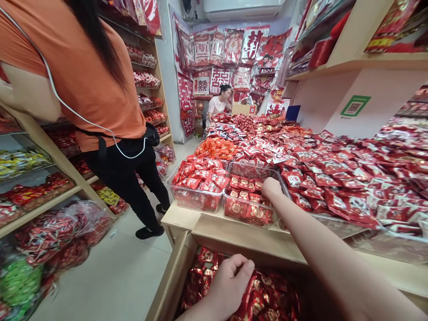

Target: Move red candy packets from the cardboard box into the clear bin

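My right grip [271,189] reaches into the clear tub [249,168]; my left grip [230,281] is low over the cardboard box [166,285].

My right forearm slants from the near right corner to the red packets [247,210] in the tub on the far counter [182,218], fingertips hidden, so I cannot tell what they pinch. My left fingers curl with the thumb against them above shiny red packets [267,296] in the near box; whether they hold one, I cannot tell.
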Tool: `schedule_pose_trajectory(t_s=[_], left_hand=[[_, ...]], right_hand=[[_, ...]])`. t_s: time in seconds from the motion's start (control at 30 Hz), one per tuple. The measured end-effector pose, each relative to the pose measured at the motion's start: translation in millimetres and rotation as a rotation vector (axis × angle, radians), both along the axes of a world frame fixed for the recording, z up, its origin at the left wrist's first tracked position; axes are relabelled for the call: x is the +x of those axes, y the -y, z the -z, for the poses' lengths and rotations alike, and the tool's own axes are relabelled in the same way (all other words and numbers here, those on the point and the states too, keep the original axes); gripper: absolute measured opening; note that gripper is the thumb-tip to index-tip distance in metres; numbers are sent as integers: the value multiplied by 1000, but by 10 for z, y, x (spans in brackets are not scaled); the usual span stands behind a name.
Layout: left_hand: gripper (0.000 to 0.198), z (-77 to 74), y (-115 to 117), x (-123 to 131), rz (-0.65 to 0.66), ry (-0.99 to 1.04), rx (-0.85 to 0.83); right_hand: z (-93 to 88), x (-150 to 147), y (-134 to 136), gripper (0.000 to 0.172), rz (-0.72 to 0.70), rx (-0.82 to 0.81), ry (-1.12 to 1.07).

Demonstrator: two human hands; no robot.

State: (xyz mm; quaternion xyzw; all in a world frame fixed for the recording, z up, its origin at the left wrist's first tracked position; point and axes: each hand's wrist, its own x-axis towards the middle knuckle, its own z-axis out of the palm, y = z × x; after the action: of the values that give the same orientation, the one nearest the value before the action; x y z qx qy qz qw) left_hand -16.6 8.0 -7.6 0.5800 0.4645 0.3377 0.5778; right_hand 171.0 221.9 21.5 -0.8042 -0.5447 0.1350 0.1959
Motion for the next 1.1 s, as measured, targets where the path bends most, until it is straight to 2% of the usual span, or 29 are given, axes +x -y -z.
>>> schedule_pose_trajectory(t_s=[0.17,0.3,0.43,0.7,0.93,1.0,1.1], left_hand=[[31,-10,5,11,7,-2,-9],[31,-19,23,19,18,-1,-28],[32,27,44,36,25,-16,-32],[34,60,47,49,42,-13,-32],[33,65,55,68,39,-16,-47],[33,66,48,67,23,-24,-52],[31,42,26,42,-7,14,-88]], right_hand=[[-45,-50,94,27,-6,-22,174],[-90,-100,117,30,-156,1,243],[-78,-155,55,29,-270,-58,260],[-25,-158,-33,32,-232,-149,287],[11,-141,-13,31,-209,-125,251],[-43,-155,-12,28,-211,-89,232],[-270,-185,93,29,-224,24,203]])
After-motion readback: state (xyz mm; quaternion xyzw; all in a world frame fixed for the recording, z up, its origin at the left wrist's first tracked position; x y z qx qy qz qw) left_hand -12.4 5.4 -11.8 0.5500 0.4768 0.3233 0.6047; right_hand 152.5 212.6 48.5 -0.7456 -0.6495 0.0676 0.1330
